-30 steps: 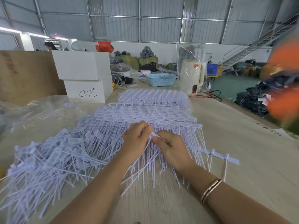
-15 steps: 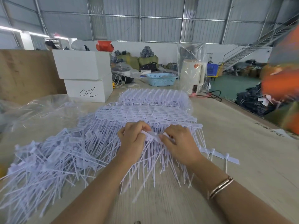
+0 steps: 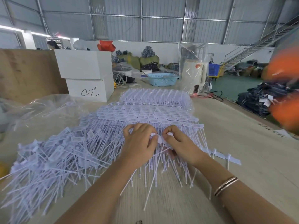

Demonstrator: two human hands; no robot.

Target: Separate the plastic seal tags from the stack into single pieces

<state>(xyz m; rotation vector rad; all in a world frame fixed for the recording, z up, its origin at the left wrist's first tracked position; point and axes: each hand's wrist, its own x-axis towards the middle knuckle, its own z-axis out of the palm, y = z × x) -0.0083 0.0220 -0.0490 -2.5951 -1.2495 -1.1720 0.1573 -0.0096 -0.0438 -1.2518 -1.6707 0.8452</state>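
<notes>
A wide stack of joined white plastic seal tags (image 3: 145,113) lies across the wooden table (image 3: 234,143), flags far, tails toward me. My left hand (image 3: 139,144) and my right hand (image 3: 181,146) meet over the stack's near edge. Both pinch the flag ends of one short strip of tags (image 3: 159,139) between thumbs and fingers; its thin tails hang down toward me. A loose heap of single tags (image 3: 48,159) lies at the left. A short strip of joined tags (image 3: 226,157) rests on the table right of my right hand.
Two stacked white boxes (image 3: 87,78) stand at the back left, beside crumpled clear plastic sheet (image 3: 40,107). A blue basket (image 3: 162,79) and a plastic-wrapped white appliance (image 3: 193,76) stand at the far end. Blurred orange shapes (image 3: 284,88) fill the right edge. Table edge runs along the right.
Both hands have lifted slightly away from me, from among the tails to the flag ends. They now pinch the strip's flags close together.
</notes>
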